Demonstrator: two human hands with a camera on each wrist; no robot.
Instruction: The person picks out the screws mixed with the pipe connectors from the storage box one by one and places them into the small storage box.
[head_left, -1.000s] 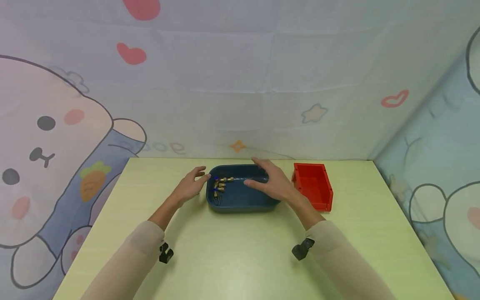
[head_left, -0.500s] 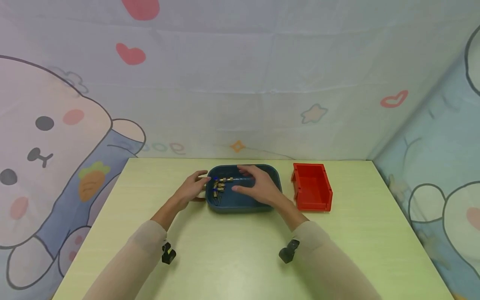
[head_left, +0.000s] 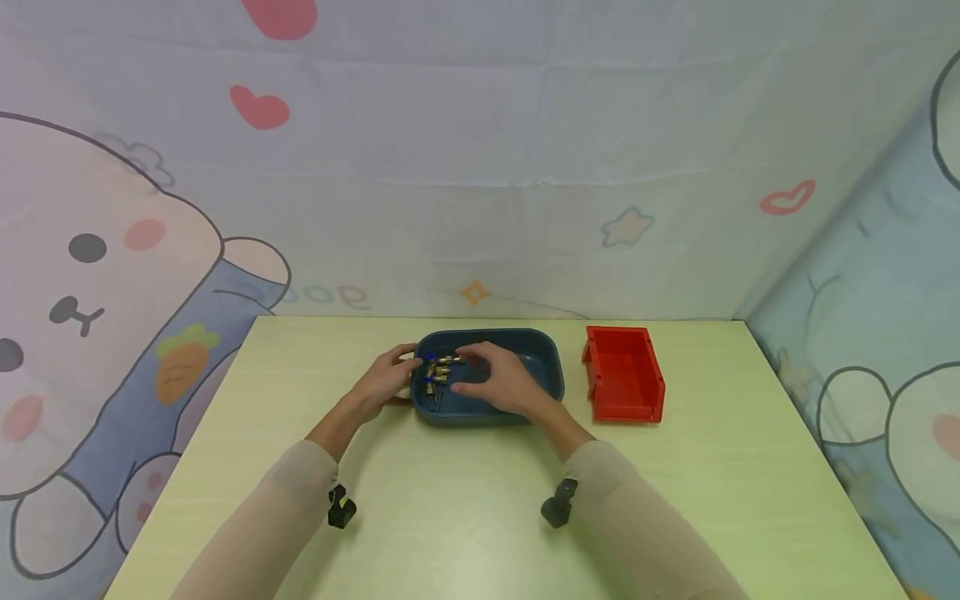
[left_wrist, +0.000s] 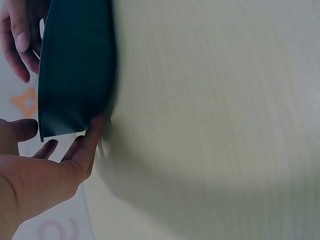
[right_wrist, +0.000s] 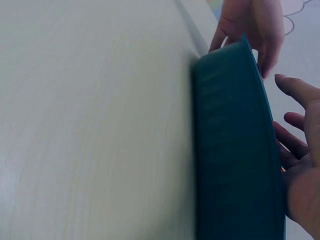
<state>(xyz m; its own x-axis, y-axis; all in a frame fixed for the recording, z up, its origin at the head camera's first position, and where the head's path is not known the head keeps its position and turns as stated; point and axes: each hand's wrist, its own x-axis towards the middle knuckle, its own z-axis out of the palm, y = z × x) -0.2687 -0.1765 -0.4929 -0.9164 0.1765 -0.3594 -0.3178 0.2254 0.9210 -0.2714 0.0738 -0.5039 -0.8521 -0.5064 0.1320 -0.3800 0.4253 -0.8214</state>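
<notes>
A dark blue tray [head_left: 551,375] stands near the back of the table, with several small brass fittings [head_left: 442,371], some with blue parts, grouped at its left end. My left hand [head_left: 381,382] is at the tray's left end, its fingers along the outer wall and the thumb near the rim. In the left wrist view, a fingertip [left_wrist: 97,122] meets the lower corner of the tray. Over the tray's middle, my right hand [head_left: 498,382] has thumb and fingers spread apart, fingertips close to the fittings. Nothing shows between them.
To the right of the tray sits a red open-front bin [head_left: 626,375]. The pale wooden table [head_left: 450,517] ends at a printed cloth backdrop [head_left: 487,167] behind and at both sides.
My right hand has moved left over the tray, from its right end toward the brass fittings. The left hand has edged slightly right, up against the tray's end.
</notes>
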